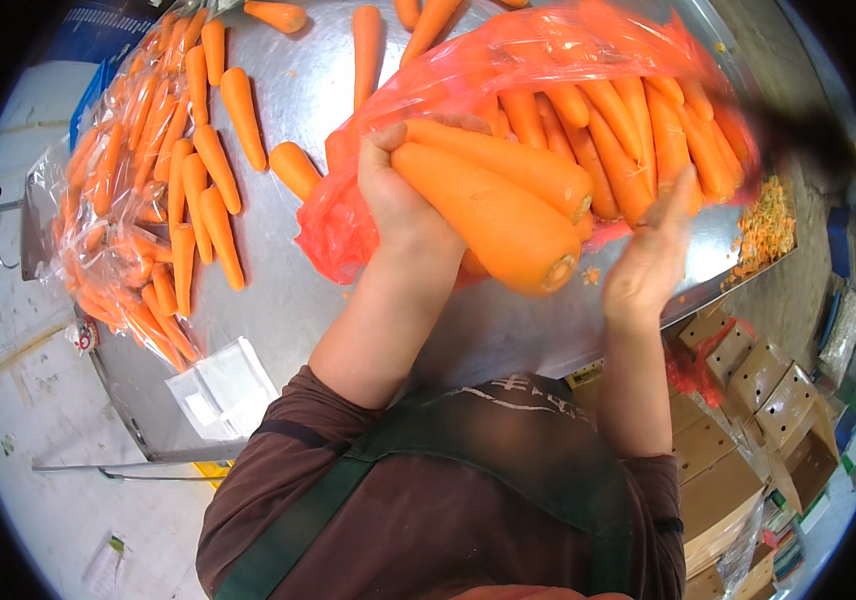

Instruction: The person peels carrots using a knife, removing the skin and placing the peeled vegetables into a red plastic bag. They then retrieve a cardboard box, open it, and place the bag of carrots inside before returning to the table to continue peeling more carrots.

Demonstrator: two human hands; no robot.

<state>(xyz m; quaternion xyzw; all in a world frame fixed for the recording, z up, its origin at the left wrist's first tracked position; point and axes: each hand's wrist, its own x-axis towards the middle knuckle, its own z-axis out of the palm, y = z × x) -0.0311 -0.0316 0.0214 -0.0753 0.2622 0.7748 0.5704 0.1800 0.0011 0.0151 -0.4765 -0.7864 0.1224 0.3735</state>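
My left hand (409, 202) grips at least two carrots by their narrow ends. The larger carrot (491, 217) lies in front of the second carrot (510, 165), and their thick ends point right. Slightly blurred, my right hand (649, 255) is raised with its fingers extended, holding nothing, just right of those thick ends. Behind both hands, a red translucent plastic bag (341, 236) lies with its side gaping, and several carrots (608, 139) show inside it. My left fingers are partly hidden behind the held carrots.
Loose carrots (221, 236) lie on the steel table (270, 315), beside clear plastic bags (116, 217) of carrots at left. A clear pouch (221, 386) rests at the near-left edge. Orange and yellow scraps (765, 229) cover the right corner. Cardboard boxes (713, 465) stand below right.
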